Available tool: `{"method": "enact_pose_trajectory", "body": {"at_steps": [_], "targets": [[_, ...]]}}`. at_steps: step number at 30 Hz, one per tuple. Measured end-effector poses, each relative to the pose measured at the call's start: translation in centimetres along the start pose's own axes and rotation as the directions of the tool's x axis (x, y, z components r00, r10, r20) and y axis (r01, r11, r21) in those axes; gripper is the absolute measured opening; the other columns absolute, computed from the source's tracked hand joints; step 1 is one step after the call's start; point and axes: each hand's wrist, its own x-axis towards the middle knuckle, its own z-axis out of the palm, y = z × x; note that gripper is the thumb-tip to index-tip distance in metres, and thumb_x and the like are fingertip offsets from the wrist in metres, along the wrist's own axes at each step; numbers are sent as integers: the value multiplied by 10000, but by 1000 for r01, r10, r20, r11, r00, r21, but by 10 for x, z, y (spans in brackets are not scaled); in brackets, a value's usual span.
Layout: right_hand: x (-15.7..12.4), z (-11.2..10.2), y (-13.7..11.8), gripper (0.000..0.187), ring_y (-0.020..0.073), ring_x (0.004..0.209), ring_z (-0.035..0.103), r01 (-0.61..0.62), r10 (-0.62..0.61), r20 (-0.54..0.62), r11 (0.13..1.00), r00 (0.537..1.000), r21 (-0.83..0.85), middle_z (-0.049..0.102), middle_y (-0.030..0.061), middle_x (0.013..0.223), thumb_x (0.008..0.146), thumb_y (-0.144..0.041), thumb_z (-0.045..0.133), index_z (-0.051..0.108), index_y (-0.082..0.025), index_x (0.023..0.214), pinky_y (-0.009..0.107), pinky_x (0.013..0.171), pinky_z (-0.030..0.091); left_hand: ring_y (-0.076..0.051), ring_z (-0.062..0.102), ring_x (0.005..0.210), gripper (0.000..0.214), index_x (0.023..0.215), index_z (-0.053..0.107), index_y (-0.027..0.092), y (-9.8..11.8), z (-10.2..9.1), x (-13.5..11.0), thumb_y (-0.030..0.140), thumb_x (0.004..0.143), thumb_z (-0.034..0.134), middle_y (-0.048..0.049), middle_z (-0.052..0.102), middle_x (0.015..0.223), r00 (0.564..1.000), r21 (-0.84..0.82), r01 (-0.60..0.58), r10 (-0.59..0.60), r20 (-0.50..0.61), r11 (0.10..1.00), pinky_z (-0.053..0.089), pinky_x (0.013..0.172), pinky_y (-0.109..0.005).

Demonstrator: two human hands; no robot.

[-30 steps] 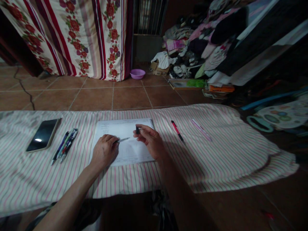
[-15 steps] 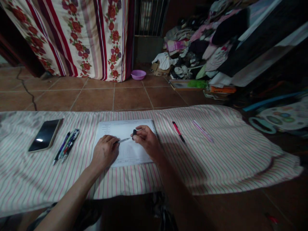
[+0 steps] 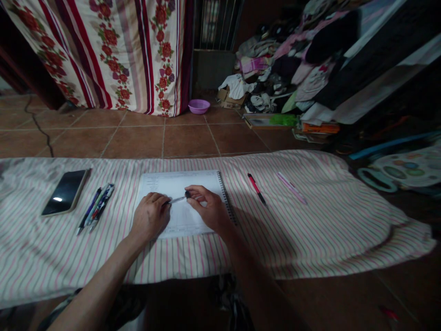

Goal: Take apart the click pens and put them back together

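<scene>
My left hand (image 3: 150, 215) rests on a spiral notebook (image 3: 172, 180) with its fingers closed on a thin, shiny pen-like rod (image 3: 177, 200). The rod points right across the page. My right hand (image 3: 210, 208) pinches a small black piece (image 3: 188, 194) between thumb and fingertips, right by the rod's far tip. I cannot tell whether the rod touches the black piece or enters it. Under both hands the page is white with faint printed lines, and its coil runs down the right side.
Right of the notebook lie a red and black pen (image 3: 257, 189) and a pink and white pen (image 3: 292, 187). Several pens (image 3: 96, 208) and a phone (image 3: 65, 192) lie left, on the striped cloth (image 3: 310, 239). Beyond are a purple basin (image 3: 199, 106), a curtain (image 3: 131, 55) and piled clothes (image 3: 285, 69).
The black piece has tipped from upright and come down slightly left to the rod's tip, carried by my right hand. My left hand and the rod stay almost still.
</scene>
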Motion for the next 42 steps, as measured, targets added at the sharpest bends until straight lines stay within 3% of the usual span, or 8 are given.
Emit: {"method": "enact_pose_trajectory", "body": {"at_steps": [9, 13, 18, 22, 26, 35, 42], "targets": [[1, 2, 1, 238, 132, 787, 636, -50, 50, 0, 997, 999, 62, 681, 18, 910, 738, -175, 566, 620, -218, 966, 279, 737, 514, -220, 574, 833, 186, 882, 646, 168, -2, 1, -1, 199, 808, 478, -82, 661, 857, 1000, 10, -10, 10, -9, 1000, 460, 759, -364], [3, 7, 8, 259, 143, 798, 636, -74, 75, -3, 983, 997, 168, 668, 26, 895, 723, -196, 579, 606, -220, 979, 273, 708, 515, -219, 572, 825, 188, 878, 647, 153, -2, 0, -1, 199, 813, 477, -84, 656, 854, 1000, 6, 8, -8, -1, 1000, 461, 756, -365], [7, 13, 6, 356, 151, 670, 655, -232, 255, 16, 849, 967, 475, 655, 14, 777, 711, -274, 586, 530, -206, 1055, 243, 550, 497, -222, 571, 830, 187, 885, 649, 136, -4, 0, -1, 187, 809, 486, -89, 652, 854, 1000, 13, 5, -5, 12, 1000, 458, 762, -364], [8, 10, -3, 378, 132, 645, 648, -348, 358, 104, 733, 928, 584, 675, 10, 794, 703, -307, 612, 532, -226, 1064, 218, 539, 471, -224, 569, 823, 194, 893, 650, 128, -5, 0, -1, 192, 815, 484, -92, 652, 853, 1000, 5, 3, -3, 13, 1000, 459, 759, -368], [6, 9, -7, 288, 113, 642, 632, -406, 365, 196, 694, 910, 594, 677, 14, 751, 718, -330, 610, 603, -202, 976, 209, 562, 452, -222, 567, 818, 192, 893, 650, 130, -6, 0, -2, 201, 818, 489, -91, 653, 856, 1000, 0, 4, -4, 14, 1000, 460, 753, -367], [3, 18, -5, 334, 109, 705, 615, -424, 379, 233, 569, 895, 705, 666, 8, 777, 665, -288, 667, 603, -184, 977, 269, 720, 469, -221, 568, 814, 187, 886, 646, 136, -8, -1, -2, 202, 821, 484, -95, 653, 849, 1000, 11, -4, 4, 2, 1000, 463, 748, -365], [-7, 29, -13, 377, 129, 773, 599, -397, 306, 258, 617, 916, 679, 653, -15, 801, 618, -215, 711, 595, -211, 976, 292, 764, 455, -238, 574, 828, 199, 879, 649, 130, -11, 1, -2, 218, 824, 479, -105, 662, 853, 999, 18, -20, 20, -26, 1000, 468, 750, -381]]}}
